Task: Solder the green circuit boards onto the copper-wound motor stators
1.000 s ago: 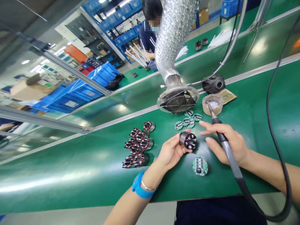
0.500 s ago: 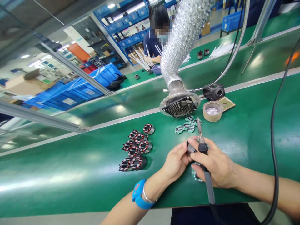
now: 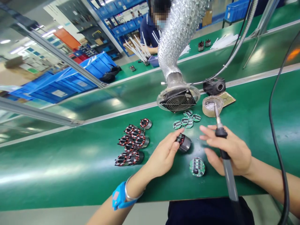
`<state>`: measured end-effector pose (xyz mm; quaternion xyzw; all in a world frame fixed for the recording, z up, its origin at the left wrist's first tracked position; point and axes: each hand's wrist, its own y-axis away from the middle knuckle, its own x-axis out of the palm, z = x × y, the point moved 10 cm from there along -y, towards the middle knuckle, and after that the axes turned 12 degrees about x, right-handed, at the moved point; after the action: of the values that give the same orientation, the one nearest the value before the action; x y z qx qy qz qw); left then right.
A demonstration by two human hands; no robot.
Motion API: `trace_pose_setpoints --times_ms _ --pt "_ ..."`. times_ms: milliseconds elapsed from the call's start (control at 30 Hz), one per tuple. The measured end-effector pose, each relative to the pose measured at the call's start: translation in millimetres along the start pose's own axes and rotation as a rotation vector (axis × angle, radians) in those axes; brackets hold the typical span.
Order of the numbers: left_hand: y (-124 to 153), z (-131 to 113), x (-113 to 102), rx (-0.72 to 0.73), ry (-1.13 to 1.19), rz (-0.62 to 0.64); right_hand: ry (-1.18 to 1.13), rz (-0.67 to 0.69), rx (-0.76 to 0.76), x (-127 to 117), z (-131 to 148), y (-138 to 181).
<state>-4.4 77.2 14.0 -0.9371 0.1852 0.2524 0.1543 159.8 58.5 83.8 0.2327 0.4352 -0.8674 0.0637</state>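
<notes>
My left hand (image 3: pixel 164 153) pinches a small motor stator (image 3: pixel 184 142), a dark cylinder with red copper windings, held just above the green bench (image 3: pixel 70 175). My right hand (image 3: pixel 228 150) grips a soldering iron (image 3: pixel 221 140), tip pointing up toward a round tin of solder residue (image 3: pixel 212 105). Its first fingers stretch out toward the stator without touching it. A round green circuit board (image 3: pixel 197 166) lies flat on the bench between my hands.
Several more stators (image 3: pixel 132 142) lie clustered to the left. Small round boards (image 3: pixel 187 120) sit under a fume extractor fan (image 3: pixel 178 100) on a foil duct. A black holder (image 3: pixel 214 85) and brass sponge plate stand behind. Another person works at the far bench.
My right hand has pulled back from the stator and lifted the iron toward the tin. My left hand has turned the stator on its side. The flat board is uncovered again.
</notes>
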Motion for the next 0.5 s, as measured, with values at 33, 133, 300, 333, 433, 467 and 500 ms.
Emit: trace_pose_setpoints --times_ms 33,133,300,333,433,467,500 --pt "1.3 -5.9 4.5 0.033 -0.090 0.108 0.004 -0.044 0.024 -6.3 -4.5 -3.0" --pt "5.6 -21.9 22.6 0.081 -0.195 0.374 0.034 -0.089 0.061 -11.9 -13.3 -6.8" --pt "2.8 -39.8 40.4 0.109 -0.312 0.502 0.058 -0.087 0.096 -9.2 -19.4 -3.3" --pt "3.3 -41.4 45.3 0.120 -0.339 0.514 0.058 -0.080 0.099 -8.3 -19.6 -2.8" --pt "9.0 -45.9 65.6 0.184 -0.388 0.548 0.047 -0.058 0.102 -5.1 -19.8 -2.6" --pt "11.3 -46.5 72.4 0.203 -0.411 0.552 0.045 -0.053 0.104 -4.2 -20.1 -2.8" --pt "13.1 -45.8 78.1 0.210 -0.443 0.555 0.046 -0.048 0.109 -3.2 -20.8 -3.0"
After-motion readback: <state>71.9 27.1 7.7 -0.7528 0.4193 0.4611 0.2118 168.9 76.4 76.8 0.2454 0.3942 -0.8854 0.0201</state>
